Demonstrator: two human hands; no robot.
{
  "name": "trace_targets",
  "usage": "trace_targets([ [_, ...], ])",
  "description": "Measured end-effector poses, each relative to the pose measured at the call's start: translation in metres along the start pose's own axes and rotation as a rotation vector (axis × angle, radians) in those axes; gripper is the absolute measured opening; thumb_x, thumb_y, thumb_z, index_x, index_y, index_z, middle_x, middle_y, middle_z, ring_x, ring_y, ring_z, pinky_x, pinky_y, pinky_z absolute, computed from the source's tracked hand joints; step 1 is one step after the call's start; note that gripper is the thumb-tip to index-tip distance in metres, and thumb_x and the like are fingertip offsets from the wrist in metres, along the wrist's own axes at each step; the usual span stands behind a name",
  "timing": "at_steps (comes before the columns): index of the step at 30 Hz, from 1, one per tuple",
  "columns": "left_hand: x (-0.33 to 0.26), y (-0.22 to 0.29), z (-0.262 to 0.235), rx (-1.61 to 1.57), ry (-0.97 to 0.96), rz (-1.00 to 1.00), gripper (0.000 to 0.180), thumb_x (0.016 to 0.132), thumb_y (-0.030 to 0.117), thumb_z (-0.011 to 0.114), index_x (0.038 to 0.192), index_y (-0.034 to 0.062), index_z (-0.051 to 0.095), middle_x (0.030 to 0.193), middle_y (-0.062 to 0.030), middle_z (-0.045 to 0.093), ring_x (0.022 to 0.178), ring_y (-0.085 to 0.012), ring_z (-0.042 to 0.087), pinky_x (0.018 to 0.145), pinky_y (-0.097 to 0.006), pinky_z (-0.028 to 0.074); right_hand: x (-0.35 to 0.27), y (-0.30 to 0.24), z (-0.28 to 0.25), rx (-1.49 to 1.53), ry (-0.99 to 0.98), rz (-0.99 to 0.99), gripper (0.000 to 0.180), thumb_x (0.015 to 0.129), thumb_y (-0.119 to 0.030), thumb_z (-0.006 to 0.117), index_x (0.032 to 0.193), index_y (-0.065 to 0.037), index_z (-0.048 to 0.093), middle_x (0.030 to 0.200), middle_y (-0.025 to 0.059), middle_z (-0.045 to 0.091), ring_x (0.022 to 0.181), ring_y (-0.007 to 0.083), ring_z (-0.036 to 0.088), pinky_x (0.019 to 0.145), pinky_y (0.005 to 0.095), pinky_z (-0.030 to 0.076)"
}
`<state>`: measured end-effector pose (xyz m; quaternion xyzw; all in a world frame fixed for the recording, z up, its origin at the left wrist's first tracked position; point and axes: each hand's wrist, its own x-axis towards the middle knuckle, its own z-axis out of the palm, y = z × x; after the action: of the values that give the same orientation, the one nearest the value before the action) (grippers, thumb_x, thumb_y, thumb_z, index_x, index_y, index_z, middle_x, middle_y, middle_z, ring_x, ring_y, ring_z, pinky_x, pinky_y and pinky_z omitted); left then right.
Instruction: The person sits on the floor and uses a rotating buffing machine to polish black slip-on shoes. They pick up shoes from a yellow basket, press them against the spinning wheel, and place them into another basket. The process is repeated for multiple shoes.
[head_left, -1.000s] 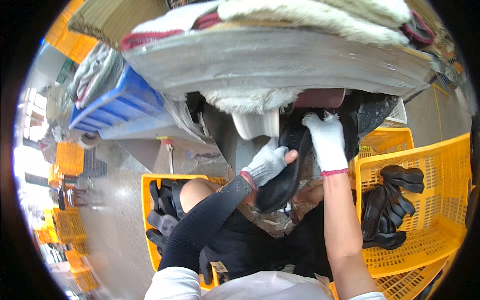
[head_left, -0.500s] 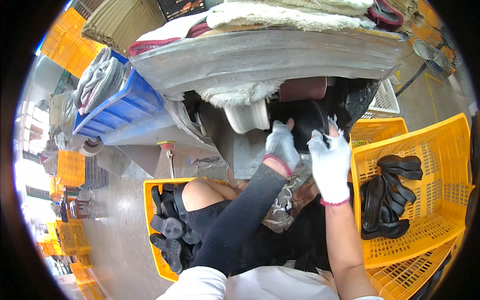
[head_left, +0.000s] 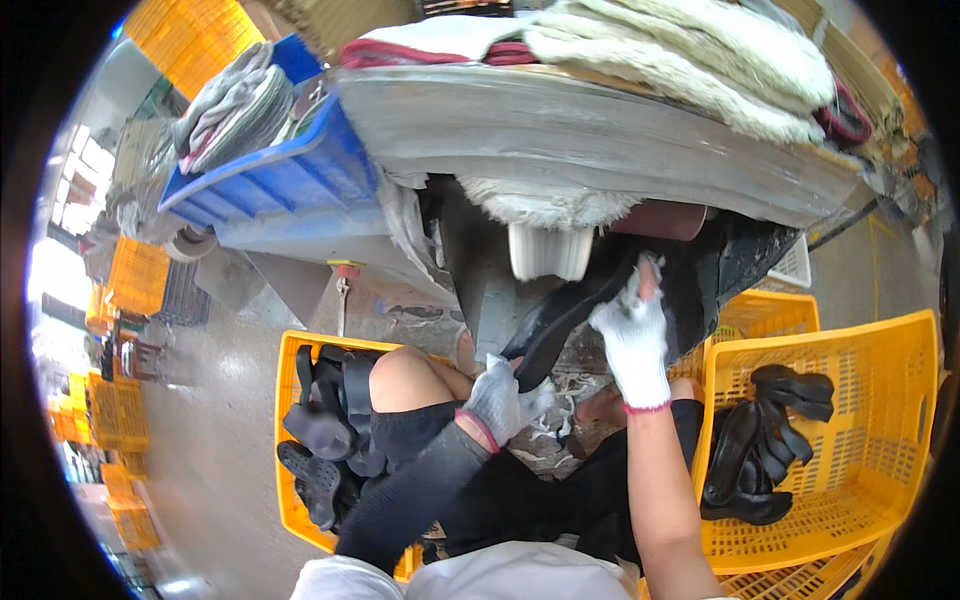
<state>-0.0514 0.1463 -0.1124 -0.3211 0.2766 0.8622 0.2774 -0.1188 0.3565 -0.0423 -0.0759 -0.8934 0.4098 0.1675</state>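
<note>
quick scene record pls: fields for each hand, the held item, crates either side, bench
left hand: white knit glove, grips the lower end of the black shoe sole
right hand: white knit glove, on the sole's upper end, by the machine under the bench
sole: black, long, tilted up to the right, held between both hands
left crate: yellow, by the person's left knee, holds black soles
right crate: yellow, holds a smaller pile of black soles
bench: grey top, fleecy cream pads stacked on it, blue bin at its left
</note>
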Motion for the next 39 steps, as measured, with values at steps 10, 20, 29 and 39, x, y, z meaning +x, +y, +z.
trace_targets([
  [10,0.074,0.014,0.073,0.233,-0.087,0.162,0.061,0.105,0.057,0.037,0.148,0.0145,0.044,0.135,-0.0131,0.059,0.109,-0.0246,0.059,0.097,-0.038,0.048,-0.069,-0.090,-0.091,-0.108,-0.447,-0.256,0.042,0.081,-0.019,0.078,0.120,-0.003,0.070,0.098,0.0138,0.071,0.086,0.0299,0.071,0.079,0.0367,0.056],
  [20,0.085,0.016,0.086,-0.032,-0.790,0.394,0.052,0.104,0.058,0.039,0.123,0.0133,0.056,0.110,-0.0067,0.063,0.104,-0.0220,0.058,0.092,-0.038,0.047,-0.038,-0.041,0.043,-0.313,0.032,-0.387,0.024,0.091,-0.012,0.072,0.076,0.004,0.063,0.070,0.0243,0.061,0.067,0.0461,0.059,0.061,0.0462,0.049],
  [29,0.004,-0.038,0.072,-0.324,-0.335,-0.023,0.070,0.099,0.071,0.037,0.113,0.0082,0.064,0.091,-0.0085,0.068,0.074,-0.0222,0.067,0.066,-0.034,0.059,-0.234,-0.020,-0.097,0.229,-0.237,0.347,0.047,0.082,0.001,0.075,0.125,0.002,0.058,0.090,0.0070,0.067,0.073,0.0117,0.062,0.065,0.0255,0.052],
  [39,0.081,-0.004,0.080,-0.198,-0.302,0.048,0.072,0.101,0.066,0.039,0.120,0.0024,0.065,0.110,-0.0104,0.067,0.097,-0.0228,0.064,0.085,-0.035,0.055,-0.142,-0.062,-0.027,-0.221,-0.236,-0.054,0.018,0.096,-0.016,0.065,0.104,0.001,0.062,0.086,0.0107,0.062,0.072,0.0207,0.062,0.064,0.0315,0.051],
])
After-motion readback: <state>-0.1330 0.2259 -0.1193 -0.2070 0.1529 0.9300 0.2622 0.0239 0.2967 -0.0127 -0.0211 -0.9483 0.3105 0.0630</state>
